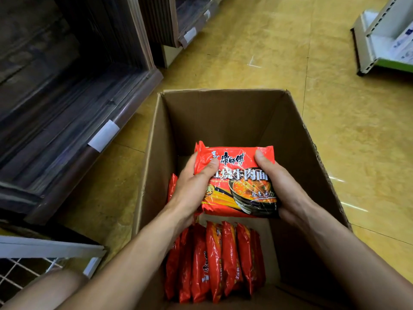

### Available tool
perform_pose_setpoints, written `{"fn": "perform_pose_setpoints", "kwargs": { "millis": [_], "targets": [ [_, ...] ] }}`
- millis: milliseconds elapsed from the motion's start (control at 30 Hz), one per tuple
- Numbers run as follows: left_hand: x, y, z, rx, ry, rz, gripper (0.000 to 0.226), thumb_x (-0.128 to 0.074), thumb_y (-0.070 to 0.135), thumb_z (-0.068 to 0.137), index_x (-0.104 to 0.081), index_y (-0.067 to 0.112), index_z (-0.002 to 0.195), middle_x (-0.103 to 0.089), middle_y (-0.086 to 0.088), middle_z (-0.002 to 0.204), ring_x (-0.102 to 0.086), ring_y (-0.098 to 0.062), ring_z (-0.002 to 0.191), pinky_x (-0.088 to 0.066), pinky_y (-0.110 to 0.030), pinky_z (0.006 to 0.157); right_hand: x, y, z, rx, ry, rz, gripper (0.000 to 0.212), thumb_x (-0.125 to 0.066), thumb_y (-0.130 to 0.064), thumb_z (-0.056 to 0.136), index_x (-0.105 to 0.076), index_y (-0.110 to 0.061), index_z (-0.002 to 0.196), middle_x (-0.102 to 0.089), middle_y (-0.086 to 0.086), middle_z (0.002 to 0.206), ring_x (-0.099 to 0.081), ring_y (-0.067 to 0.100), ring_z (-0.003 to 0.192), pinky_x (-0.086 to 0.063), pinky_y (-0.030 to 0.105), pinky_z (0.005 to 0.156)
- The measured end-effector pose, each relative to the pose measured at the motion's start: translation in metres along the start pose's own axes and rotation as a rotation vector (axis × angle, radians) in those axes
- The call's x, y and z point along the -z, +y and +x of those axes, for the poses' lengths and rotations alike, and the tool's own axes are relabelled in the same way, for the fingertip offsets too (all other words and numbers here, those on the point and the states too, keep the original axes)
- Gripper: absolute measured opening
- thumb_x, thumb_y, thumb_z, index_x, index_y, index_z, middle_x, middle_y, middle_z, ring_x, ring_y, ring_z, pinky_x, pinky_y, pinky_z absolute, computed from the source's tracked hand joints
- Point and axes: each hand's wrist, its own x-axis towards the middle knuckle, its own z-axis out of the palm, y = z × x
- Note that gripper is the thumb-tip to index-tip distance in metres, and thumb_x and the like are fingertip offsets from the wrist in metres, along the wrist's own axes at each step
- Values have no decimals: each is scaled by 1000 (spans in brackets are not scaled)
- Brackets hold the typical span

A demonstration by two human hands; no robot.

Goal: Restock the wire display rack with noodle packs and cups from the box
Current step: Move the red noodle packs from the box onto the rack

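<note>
Both grips are holding: your left hand [192, 189] and right hand [283, 186] clamp the noodle pack stack [237, 175] from opposite sides, thumbs on top, likely to stop it fanning. It's inside the box [223, 113], above the upright packs [214, 260]. The wire rack [33, 271] is at lower left.

Light falls from overhead, bright and warm on the yellow floor [268, 52], with thin white streaks of glare near the right edge and in the upper middle of the frame. The dark wooden shelving [67, 74] at upper left stays dim, its grain soft and smeared. Inside the cardboard box [223, 117] the far wall lies in shadow. The glossy wrapper of the noodle pack [239, 182] catches small highlights. Straight lines bow toward the frame edges. The white shelf unit [384, 36] at upper right looks blurred, perhaps from compression.
</note>
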Motion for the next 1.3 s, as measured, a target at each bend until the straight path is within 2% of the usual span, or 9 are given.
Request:
{"fn": "perform_pose_setpoints", "kwargs": {
  "millis": [267, 500, 600, 700, 833, 933, 1000, 1167, 1300],
  "targets": [
    [-2, -8, 0, 37, 10, 71, 30, -64, 42, 97, -59, 36, 125, -77, 2, 110, -75, -20, 98, -59, -49, 93, 6, 8, 1, 37, 17, -79, 40, -66, -42, 91, -59, -20, 125, -78, 6, 104, -77, 25, 91, -62, 35, 71],
    [-6, -1, -10, 87, 31, 92, 37, -63, 37, 98, -54, 37, 134, -75, 6, 113, -75, -15, 97, -61, -41, 88, 4, 10, -6, 47, 62, -106, 40, -67, -44, 90, -61, -24, 124, -78, 3, 104, -77, 23, 91, -59, 39, 80],
    [-9, 3, -23, 118, 69, 88, 39, -63, 35, 99, -53, 37, 137, -74, 6, 116, -74, -15, 102, -59, -44, 93, -3, 8, -19, 38, 102, -142, 45, -67, -51, 85, -62, -26, 122, -78, 2, 106, -77, 21, 92, -59, 43, 85],
    [-8, 6, -41, 149, 130, 127, 50, -65, 43, 96, -47, 43, 143, -71, 11, 124, -69, -10, 111, -54, -44, 101, -10, 10, -33, 21, 155, -157, 43, -61, -56, 88, -64, -28, 120, -78, 0, 103, -76, 19, 92, -59, 44, 89],
    [-5, 16, -83, 171, 168, 203, 72, -64, 71, 82, -45, 43, 145, -66, 13, 133, -64, -8, 120, -50, -43, 106, -25, 7, -65, -22, 181, -177, 40, -54, -58, 91, -64, -30, 118, -78, -2, 99, -76, 16, 89, -60, 42, 86],
    [-6, 28, -122, 176, 215, 186, 48, -62, 55, 92, -57, 33, 134, -74, 9, 117, -71, -10, 107, -56, -45, 98, -33, 3, -96, -64, 150, -209, 40, -52, -58, 91, -63, -31, 118, -78, 0, 100, -76, 18, 90, -60, 44, 87],
    [-9, 38, -147, 197, 223, 194, 42, -60, 51, 93, -59, 32, 130, -74, 10, 114, -71, -8, 105, -56, -43, 98, -36, -4, -120, -98, 142, -208, 39, -50, -56, 93, -63, -29, 118, -78, 2, 98, -77, 19, 88, -61, 39, 82],
    [-17, 77, -199, 311, 187, 216, 57, -52, 78, 86, -52, 48, 135, -69, 12, 126, -67, -13, 116, -53, -47, 101, -49, -43, -183, -146, 150, -165, 32, -48, -46, 100, -64, -22, 113, -79, 6, 94, -77, 25, 85, -62, 31, 69],
    [-27, 131, -239, 347, 166, 173, 51, -45, 73, 92, -48, 49, 137, -70, 9, 122, -71, -11, 106, -60, -44, 92, -64, -89, -234, -142, 164, -171, 31, -48, -44, 101, -64, -22, 115, -78, 9, 97, -77, 27, 87, -63, 36, 72]
  ]
}}
